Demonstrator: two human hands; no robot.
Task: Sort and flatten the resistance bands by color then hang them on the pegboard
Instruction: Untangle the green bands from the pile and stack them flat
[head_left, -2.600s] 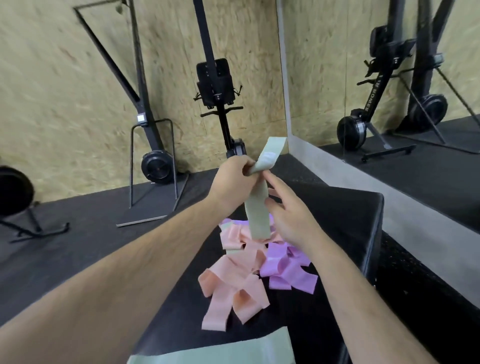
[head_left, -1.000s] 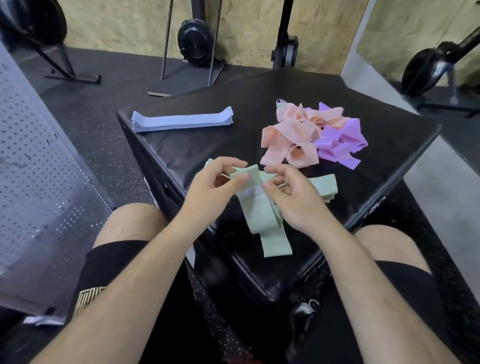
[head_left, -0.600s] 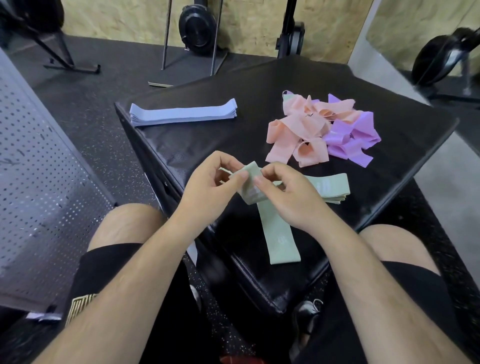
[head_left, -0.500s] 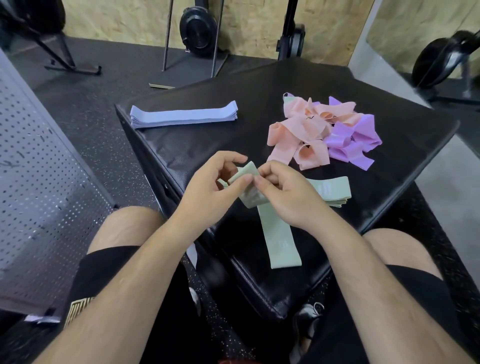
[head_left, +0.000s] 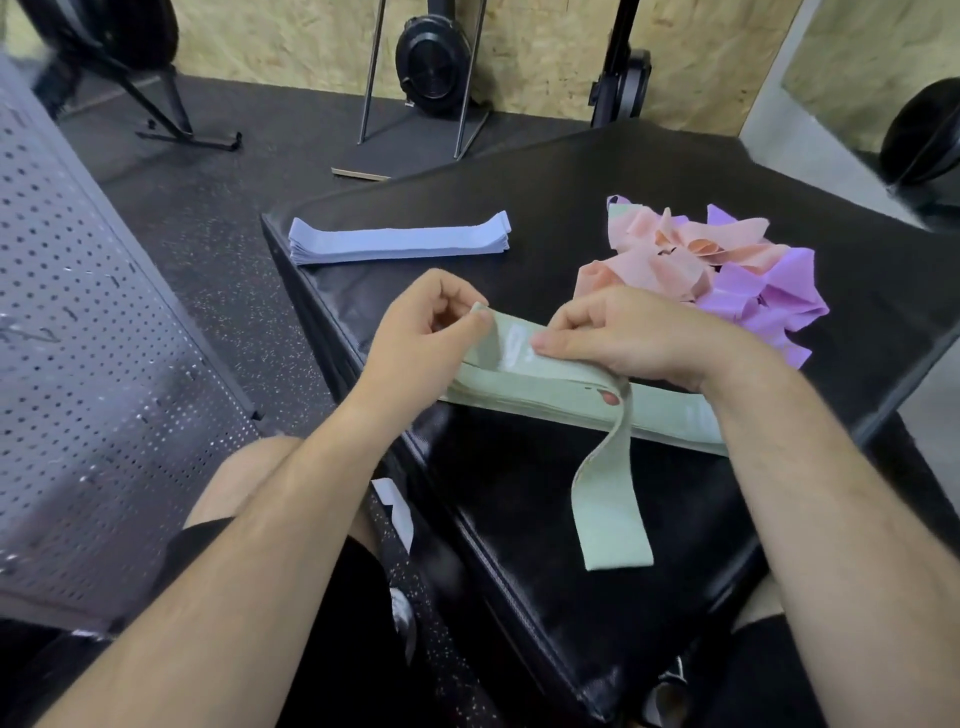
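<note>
Pegboard (head_left: 93, 364) stands at 9 o'clock; hanging not yet begun. Blue band stack (head_left: 397, 244), flat, lies at 10 o'clock on the table (head_left: 519, 182).

Change versus half a second ago: the hands, then bunched together over a folded green end, are now drawn apart. Left hand (head_left: 415, 338) pinches the left end of the green band (head_left: 514, 343) between thumb and forefinger, at the left end of the green stack (head_left: 670, 410). The band now lies lengthwise along the stack top, no longer doubled up. Right hand (head_left: 634, 338) pinches the band further along, thumb pressing on top, one fingertip showing beneath. Past it, the remaining length turns off the stack and trails toward 6 o'clock on the table.

Judgement: flattening of this band is roughly half done; the tail needs swinging toward 3 o'clock and smoothing down.

Pink bands (head_left: 654, 260) and purple bands (head_left: 769, 301) lie tangled at 2 o'clock, unsorted; two colours are left.
</note>
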